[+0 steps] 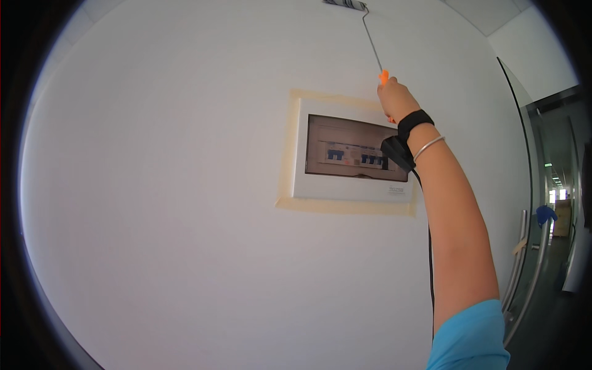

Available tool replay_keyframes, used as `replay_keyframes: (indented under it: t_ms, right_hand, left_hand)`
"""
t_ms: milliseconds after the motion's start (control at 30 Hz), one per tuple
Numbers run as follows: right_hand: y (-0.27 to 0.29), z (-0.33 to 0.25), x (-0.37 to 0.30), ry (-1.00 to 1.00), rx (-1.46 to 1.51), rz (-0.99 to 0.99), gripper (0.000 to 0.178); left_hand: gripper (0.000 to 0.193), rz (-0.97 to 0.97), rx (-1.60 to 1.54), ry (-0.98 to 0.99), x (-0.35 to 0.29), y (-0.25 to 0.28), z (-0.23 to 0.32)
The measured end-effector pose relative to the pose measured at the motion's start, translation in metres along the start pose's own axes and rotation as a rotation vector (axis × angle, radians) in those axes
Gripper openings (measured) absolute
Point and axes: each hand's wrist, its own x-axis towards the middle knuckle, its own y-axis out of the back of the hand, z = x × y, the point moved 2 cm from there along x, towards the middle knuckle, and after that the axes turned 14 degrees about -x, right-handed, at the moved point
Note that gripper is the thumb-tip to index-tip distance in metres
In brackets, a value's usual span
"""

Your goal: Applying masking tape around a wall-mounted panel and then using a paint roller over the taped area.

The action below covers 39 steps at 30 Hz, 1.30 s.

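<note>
My right hand (pixel 398 100) is raised high and closed around the orange handle of a paint roller (pixel 372 41). Its thin metal rod runs up and slightly left to a striped grey roller sleeve (pixel 345 4), which lies against the white wall (pixel 172 185) at the top edge of the view. On my right wrist is a black strap with a black box (pixel 398 153) and a cable hanging from it, along with a silver bangle (pixel 429 148). My left hand is out of view.
Behind my wrist, a breaker box (pixel 354 187) with a tinted cover is set in the wall, bordered by masking tape (pixel 345 207). To the right stands a glass door with long metal handles (pixel 515 265); something blue (pixel 545 214) hangs on one. Ceiling panels (pixel 487 15) show at upper right.
</note>
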Motion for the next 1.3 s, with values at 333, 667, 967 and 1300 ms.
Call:
replay_keyframes:
  t_ms: [333, 667, 967, 1300]
  right_hand:
    - [0.011, 0.027, -0.074, -0.013, -0.068, 0.003, 0.031]
    - [0.043, 0.044, -0.191, -0.058, -0.121, -0.155, 0.027]
    - [0.086, 0.027, -0.28, -0.158, -0.139, -0.381, 0.029]
    - [0.087, 0.058, -0.342, -0.064, -0.198, -0.411, 0.03]
  left_hand:
    - [0.025, -0.089, 0.005, 0.003, -0.05, 0.011, -0.014]
    - [0.024, -0.198, -0.002, 0.015, -0.15, 0.033, -0.047]
    - [0.024, -0.248, -0.026, 0.075, -0.235, 0.04, -0.044]
    - [0.024, -0.274, -0.032, 0.089, -0.258, 0.018, -0.015]
